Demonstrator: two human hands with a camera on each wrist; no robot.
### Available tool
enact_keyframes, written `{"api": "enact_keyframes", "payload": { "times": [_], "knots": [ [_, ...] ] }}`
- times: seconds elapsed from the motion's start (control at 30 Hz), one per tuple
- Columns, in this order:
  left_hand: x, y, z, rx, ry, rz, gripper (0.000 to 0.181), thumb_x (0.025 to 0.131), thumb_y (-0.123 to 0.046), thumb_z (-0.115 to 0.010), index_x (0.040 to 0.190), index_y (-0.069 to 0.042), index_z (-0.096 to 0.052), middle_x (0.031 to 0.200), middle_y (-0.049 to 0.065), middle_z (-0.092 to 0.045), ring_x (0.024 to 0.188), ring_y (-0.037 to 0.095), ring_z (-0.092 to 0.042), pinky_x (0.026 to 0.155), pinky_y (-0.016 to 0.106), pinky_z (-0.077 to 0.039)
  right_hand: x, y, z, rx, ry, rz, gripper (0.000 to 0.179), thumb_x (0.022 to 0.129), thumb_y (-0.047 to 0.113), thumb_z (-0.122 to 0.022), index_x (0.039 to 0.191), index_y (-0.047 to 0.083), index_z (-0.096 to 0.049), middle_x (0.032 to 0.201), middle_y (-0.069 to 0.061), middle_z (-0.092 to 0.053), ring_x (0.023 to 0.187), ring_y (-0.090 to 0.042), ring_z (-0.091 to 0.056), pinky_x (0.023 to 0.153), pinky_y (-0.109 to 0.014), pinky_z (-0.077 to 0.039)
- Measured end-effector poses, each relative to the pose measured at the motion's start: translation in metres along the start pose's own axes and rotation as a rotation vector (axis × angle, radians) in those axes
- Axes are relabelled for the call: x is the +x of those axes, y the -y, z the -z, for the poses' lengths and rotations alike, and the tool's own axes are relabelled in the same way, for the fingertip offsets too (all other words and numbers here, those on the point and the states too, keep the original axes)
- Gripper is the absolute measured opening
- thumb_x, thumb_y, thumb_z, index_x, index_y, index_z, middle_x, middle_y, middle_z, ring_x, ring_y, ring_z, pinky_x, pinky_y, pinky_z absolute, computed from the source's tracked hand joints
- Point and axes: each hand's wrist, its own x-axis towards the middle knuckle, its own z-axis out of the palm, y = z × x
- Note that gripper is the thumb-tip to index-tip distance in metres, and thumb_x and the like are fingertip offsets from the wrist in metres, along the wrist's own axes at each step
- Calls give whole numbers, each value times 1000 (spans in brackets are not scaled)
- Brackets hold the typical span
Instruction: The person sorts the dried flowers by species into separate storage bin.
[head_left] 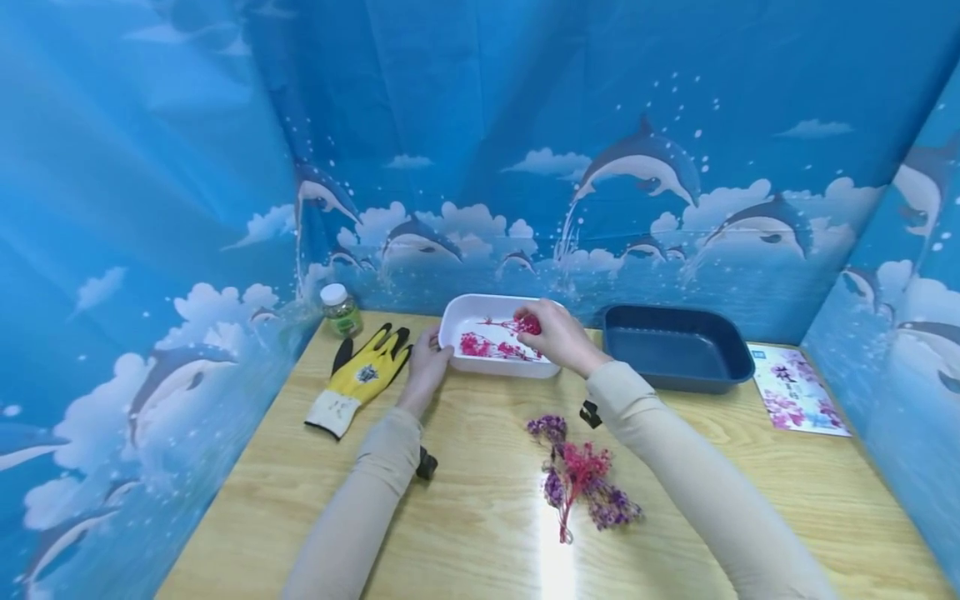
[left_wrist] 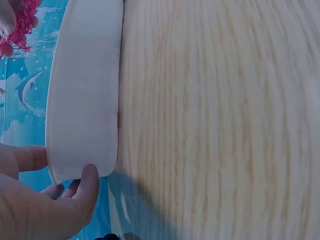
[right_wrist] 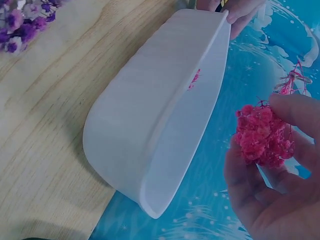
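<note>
My left hand [head_left: 429, 360] grips the left end of a white plastic basin [head_left: 495, 365], one digit at the rim and the other fingers against the outer wall. Over the basin's right part, my right hand [head_left: 558, 335] pinches a sprig of pink dried flowers [right_wrist: 265, 135] by its bloom, its thin stem pointing left. More pink dried flowers [head_left: 475, 343] lie on the basin floor. In the right wrist view, fingers curl round the pink bloom above the rim. A bunch of purple and pink dried flowers [head_left: 585, 471] lies on the table in front.
A dark blue basin [head_left: 675, 379] stands to the right, beside a floral printed card [head_left: 798, 392]. At the left are a yellow and black work glove [head_left: 360, 377] and a white-lidded jar [head_left: 342, 312]. Dolphin-print curtains [head_left: 480, 167] enclose the wooden table [head_left: 480, 467].
</note>
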Motion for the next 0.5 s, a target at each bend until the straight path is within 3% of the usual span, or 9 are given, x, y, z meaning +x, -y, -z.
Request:
{"api": "enact_keyframes", "payload": {
  "times": [0.5],
  "knots": [
    [-1,-2,0,-2,0,5,61,101,-9,-60,158,-4,-41,158,19,-50,149,36,-47,126,45,-43,28,-4,-13,-87,-24,-37,36,101,17,-69,135,7,-66,125,-16,-67,112,-31,-66,95,-48,-59]
  ]
}}
